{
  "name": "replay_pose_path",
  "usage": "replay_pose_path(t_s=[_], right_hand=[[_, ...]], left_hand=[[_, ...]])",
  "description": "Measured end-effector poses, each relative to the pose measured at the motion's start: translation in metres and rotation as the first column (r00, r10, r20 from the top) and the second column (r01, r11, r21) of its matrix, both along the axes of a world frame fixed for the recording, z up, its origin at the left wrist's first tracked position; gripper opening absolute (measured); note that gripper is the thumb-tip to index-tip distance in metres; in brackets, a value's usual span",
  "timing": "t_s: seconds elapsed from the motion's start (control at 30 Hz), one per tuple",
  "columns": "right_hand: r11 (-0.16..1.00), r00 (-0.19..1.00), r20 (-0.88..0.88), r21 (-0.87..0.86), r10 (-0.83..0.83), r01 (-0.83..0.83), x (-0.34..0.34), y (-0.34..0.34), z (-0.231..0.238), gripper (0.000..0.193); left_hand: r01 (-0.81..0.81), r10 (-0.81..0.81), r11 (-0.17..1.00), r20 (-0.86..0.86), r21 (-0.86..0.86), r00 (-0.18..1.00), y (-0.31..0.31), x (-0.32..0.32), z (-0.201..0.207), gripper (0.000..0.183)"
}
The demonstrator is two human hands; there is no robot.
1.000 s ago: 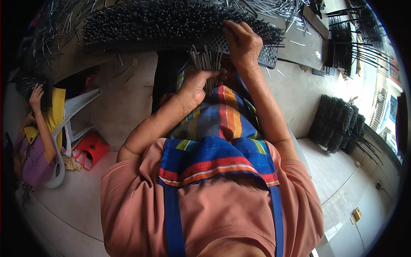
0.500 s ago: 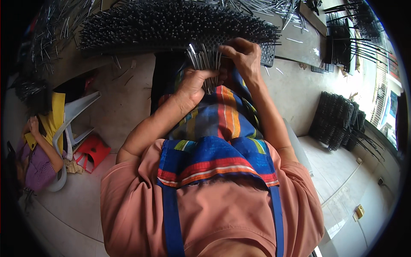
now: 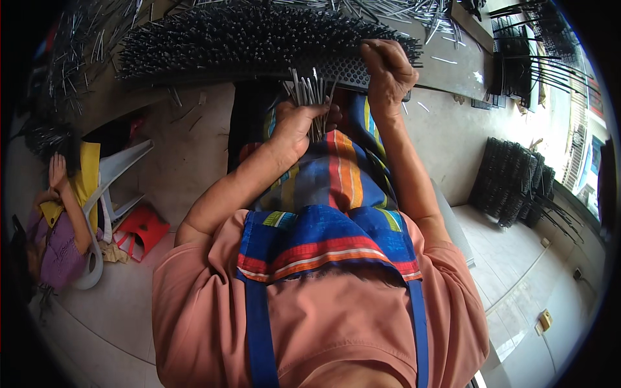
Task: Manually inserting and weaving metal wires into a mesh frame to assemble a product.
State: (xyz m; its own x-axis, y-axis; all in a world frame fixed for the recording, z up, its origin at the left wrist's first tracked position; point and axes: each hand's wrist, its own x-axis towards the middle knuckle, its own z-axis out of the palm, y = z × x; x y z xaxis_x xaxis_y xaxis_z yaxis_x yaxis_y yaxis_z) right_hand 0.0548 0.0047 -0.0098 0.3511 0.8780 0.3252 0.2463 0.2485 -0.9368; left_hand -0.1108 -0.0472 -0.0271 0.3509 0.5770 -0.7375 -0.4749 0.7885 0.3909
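My left hand (image 3: 294, 129) is wrapped around a bundle of thin grey rods (image 3: 310, 90), held above my lap with their upper ends fanned out. Beyond it lies a long black perforated tray (image 3: 349, 70), packed with upright dark rods (image 3: 259, 42). Bare holes show along its near right part. Over the tray's right end is my right hand (image 3: 391, 74), its fingers pinched together. Whether a rod sits in that pinch cannot be made out.
Loose rods (image 3: 420, 16) lie scattered on the table (image 3: 446, 77) behind the tray. Stacked black racks (image 3: 514, 181) stand on the floor at right. At left, another person's hand (image 3: 58, 171) shows near a grey chair (image 3: 123, 158) and a red bag (image 3: 143, 229).
My right hand has moved from beside the bundle to the right and farther away, over the tray's right end. My left hand keeps its hold. The other person's hands have shifted.
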Motion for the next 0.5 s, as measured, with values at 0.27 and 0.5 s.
replay_pose_path(t_s=[0.27,0.5], right_hand=[[0.995,0.915,0.403,-0.093,0.012,0.028,-0.007,-0.001,-0.015,0.013],[0.999,0.777,0.629,-0.042,0.041,-0.018,-0.006,0.004,-0.01,0.011]], left_hand=[[0.007,-0.005,0.999,-0.049,0.048,0.999,0.001,0.001,-0.004,0.018],[-0.026,0.029,0.995,-0.035,0.092,0.999,0.0,0.003,-0.002,0.015]])
